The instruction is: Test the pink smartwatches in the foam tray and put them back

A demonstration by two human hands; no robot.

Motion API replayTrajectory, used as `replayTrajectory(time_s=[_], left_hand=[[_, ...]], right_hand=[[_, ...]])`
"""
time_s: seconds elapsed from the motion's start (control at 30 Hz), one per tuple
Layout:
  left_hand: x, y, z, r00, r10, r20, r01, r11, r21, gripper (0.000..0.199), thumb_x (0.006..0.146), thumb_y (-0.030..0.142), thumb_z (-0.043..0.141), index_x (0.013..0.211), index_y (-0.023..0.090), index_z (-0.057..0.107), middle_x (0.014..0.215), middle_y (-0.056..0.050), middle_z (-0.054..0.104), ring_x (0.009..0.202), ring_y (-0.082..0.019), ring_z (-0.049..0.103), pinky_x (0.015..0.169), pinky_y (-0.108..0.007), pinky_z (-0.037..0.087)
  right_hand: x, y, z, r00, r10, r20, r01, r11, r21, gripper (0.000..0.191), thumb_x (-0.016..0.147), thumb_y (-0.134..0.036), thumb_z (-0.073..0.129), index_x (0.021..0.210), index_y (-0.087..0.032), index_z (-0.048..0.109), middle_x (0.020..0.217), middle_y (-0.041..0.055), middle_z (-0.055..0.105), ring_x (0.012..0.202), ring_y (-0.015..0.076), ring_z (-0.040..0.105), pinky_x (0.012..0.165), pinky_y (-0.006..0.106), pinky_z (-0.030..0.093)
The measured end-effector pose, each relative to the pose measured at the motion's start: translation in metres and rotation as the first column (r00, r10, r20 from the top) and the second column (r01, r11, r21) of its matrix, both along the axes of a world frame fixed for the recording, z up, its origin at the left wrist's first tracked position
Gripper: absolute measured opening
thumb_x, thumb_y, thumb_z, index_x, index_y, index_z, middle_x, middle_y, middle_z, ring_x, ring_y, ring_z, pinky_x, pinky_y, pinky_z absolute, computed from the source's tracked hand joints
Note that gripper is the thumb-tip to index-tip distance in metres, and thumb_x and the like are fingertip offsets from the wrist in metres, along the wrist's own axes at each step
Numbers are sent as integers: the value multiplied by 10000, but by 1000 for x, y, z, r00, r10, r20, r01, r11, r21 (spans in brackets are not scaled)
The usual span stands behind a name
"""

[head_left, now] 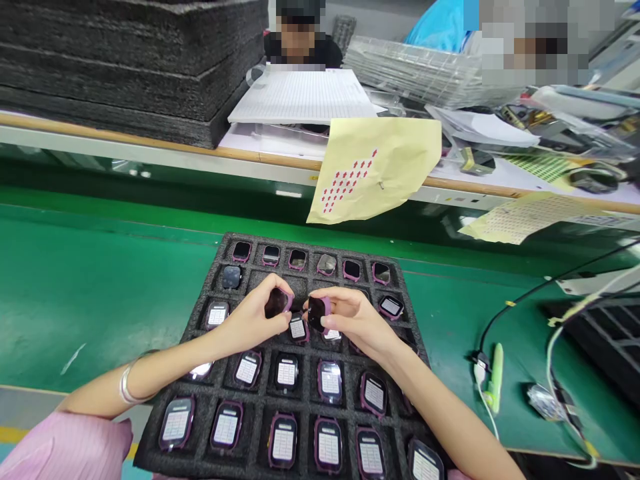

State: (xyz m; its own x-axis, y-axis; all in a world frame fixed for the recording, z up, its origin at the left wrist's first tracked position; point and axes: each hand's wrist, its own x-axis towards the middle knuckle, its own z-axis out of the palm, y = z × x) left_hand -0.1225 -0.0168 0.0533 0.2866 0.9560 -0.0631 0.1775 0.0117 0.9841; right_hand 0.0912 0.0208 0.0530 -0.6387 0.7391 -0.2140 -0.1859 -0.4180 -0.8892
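Observation:
Over the middle of a black foam tray (201,393), both hands hold up a purple-framed smartwatch body each. My left hand (257,313) pinches one watch (278,303), its dark face showing between thumb and fingers. My right hand (353,317) grips another watch (317,313) by its right edge, dark side showing. The two watches are a small gap apart. Below them, the tray's compartments hold several watches with lit white screens, such as one watch (283,440) in the front row. In the back row, the watches (242,251) have dark screens.
Black foam sheets (150,73) are stacked on the shelf at back left. A yellow sticker sheet (375,170) hangs over the shelf edge. On the green bench (450,300) at right lie cables, a light-green tool (495,377) and a black tray (595,347). A person sits behind the shelf.

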Motion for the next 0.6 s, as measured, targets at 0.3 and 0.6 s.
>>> replayTrajectory(time_s=[0.3, 0.6], left_hand=[[2, -2, 3, 997, -53, -50, 57, 994, 89, 195, 761, 65, 502, 887, 202, 446, 828, 34, 458, 771, -125, 460, 730, -260, 392], [0, 0, 4, 994, -59, -92, 67, 994, 90, 193, 760, 78, 492, 893, 204, 433, 833, 27, 455, 766, -133, 454, 734, -279, 381]], right_hand=[[-2, -3, 6, 1000, 27, 14, -27, 1000, -13, 364, 649, -98, 799, 992, -209, 746, 896, 24, 703, 795, 134, 633, 693, 233, 504], [0, -4, 9, 999, 42, 7, -42, 999, -1, 362, 677, -105, 784, 1021, -208, 736, 911, 29, 695, 792, 124, 623, 697, 222, 490]])
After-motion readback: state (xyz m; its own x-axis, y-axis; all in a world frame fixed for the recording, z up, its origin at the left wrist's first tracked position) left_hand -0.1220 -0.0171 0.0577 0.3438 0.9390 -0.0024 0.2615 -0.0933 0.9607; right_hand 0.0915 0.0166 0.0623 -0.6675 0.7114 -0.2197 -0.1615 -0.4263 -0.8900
